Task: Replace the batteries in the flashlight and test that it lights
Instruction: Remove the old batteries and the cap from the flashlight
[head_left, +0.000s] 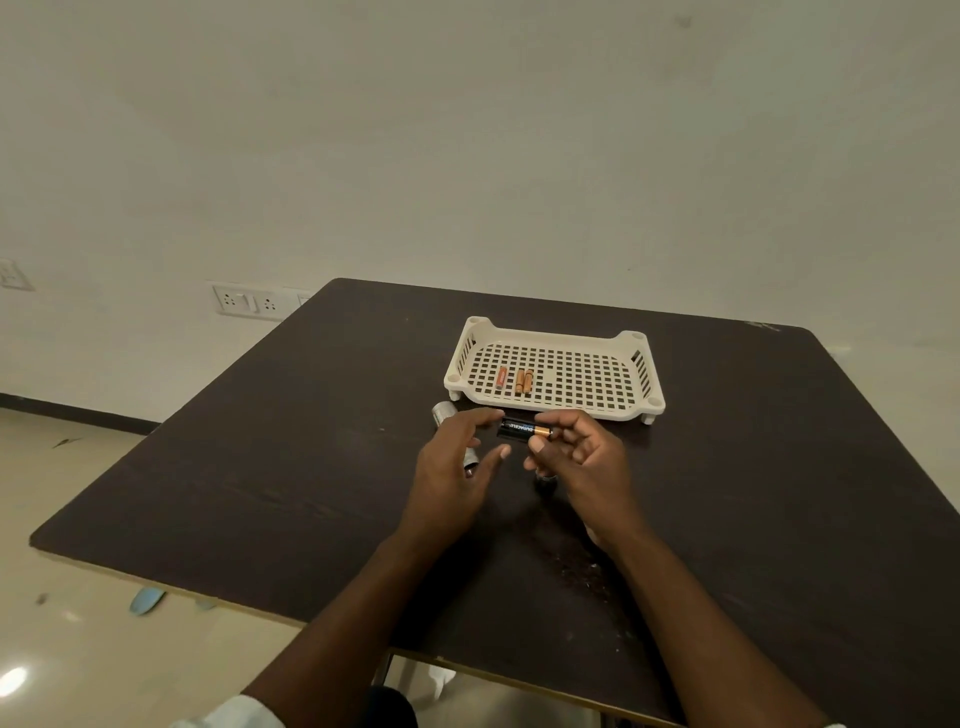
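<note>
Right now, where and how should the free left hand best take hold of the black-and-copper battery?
Probably by the black end of the battery, coming from the left. It lies roughly level, with the right hand pinching its copper end, so only the black half stays bare. The left hand hangs open beside that end; thumb and forefinger across the round barrel should do.

Head-worn view, angled forward and down, close over the table (260, 467).

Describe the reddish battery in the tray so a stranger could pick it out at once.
On the dark table stands a white perforated tray. Three small batteries lie near its left end. The reddish battery is the leftmost, lying a little apart from the two orange batteries, which lie side by side.
</note>
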